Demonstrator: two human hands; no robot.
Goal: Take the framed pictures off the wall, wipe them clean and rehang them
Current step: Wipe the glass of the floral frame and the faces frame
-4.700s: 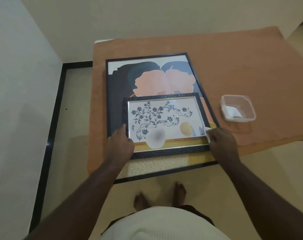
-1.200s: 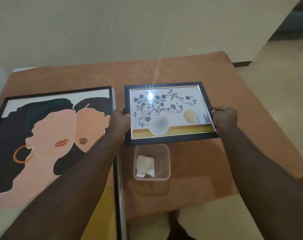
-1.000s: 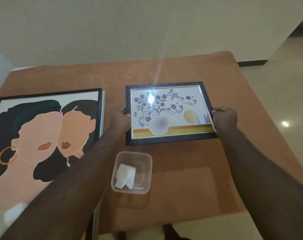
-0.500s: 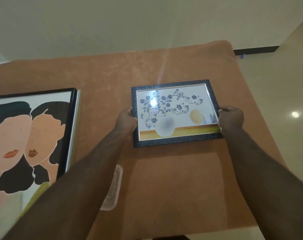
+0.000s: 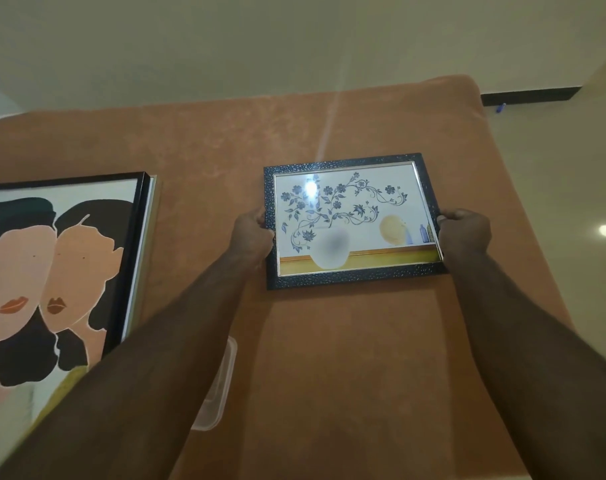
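Beyond a plastic container (image 5: 218, 382) half hidden under the forearm, the left hand (image 5: 251, 233) and right hand (image 5: 464, 232) are gripping the small framed picture (image 5: 353, 221) by its side edges over the orange-covered table (image 5: 346, 358); probably setting it down for wiping, which needs a cloth.

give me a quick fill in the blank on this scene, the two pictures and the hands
1. The small floral picture is gripped by ____ hands, the left hand and the right hand.
2. The cloth covering the table is ____ in colour.
3. The large portrait picture lies to the ____ of the small one.
4. The clear plastic container is partly hidden by the person's ____ forearm.

Missing words: both; orange; left; left
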